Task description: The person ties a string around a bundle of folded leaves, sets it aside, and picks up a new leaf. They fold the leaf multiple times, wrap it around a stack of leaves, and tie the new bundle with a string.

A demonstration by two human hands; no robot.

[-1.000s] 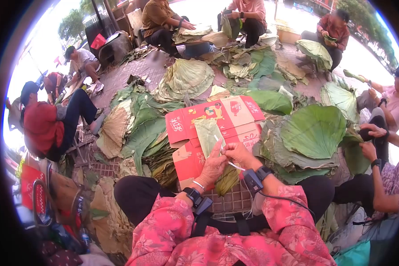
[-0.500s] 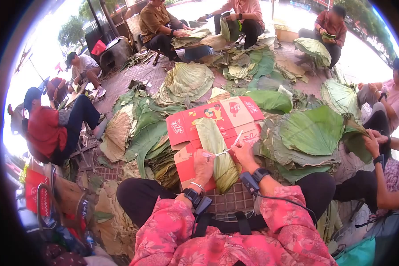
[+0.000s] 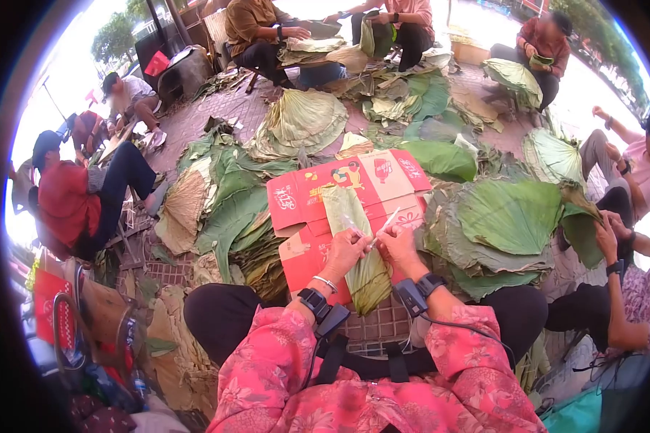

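A long roll of folded pale-green leaves (image 3: 369, 287) lies over a flattened red cardboard box (image 3: 296, 249) in front of me. A thin white tie (image 3: 390, 218) is around its middle, one end sticking up. My left hand (image 3: 348, 249) pinches the tie on the roll's left side, thumb and fingers together. Close by on the right, my right hand (image 3: 397, 249) is closed on the other part of the tie. Whether the tie is knotted is hidden by my fingers.
A stack of large green leaves (image 3: 509, 216) is at my right, and a heap of drier leaves (image 3: 231, 209) at my left. A fan-shaped pile (image 3: 303, 123) lies ahead. Several people sit around with leaves. A bag (image 3: 54, 307) stands at the lower left.
My left hand has moved up and right, closer to my right hand, over the leaf roll. The tie, stretched across the roll before, is now gathered between both hands.
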